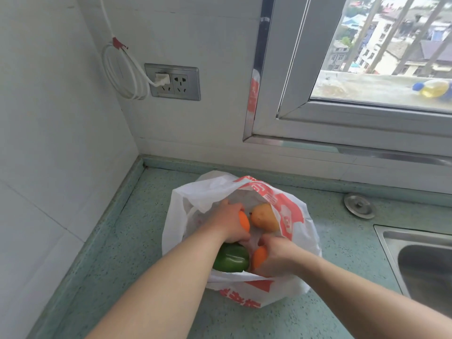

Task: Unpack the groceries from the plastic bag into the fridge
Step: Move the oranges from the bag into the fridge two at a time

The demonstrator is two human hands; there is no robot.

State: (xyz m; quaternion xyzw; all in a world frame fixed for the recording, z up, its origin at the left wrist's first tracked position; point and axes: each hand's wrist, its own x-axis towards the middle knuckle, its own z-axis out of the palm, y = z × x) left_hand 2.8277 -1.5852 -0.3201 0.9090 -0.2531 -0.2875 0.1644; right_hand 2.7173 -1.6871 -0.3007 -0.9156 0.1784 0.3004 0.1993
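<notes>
While both hands grip carrots, left hand (pixel 228 222), right hand (pixel 276 259), bag (pixel 293 211) holds potato (pixel 265 217), pepper (pixel 232 259)

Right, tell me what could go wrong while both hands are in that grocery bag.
The left hand and right hand each grip a carrot, so nothing steadies the plastic bag; lifting both may drag it along the countertop. The loose potato and green bell pepper could then roll out, perhaps toward the sink.
</notes>
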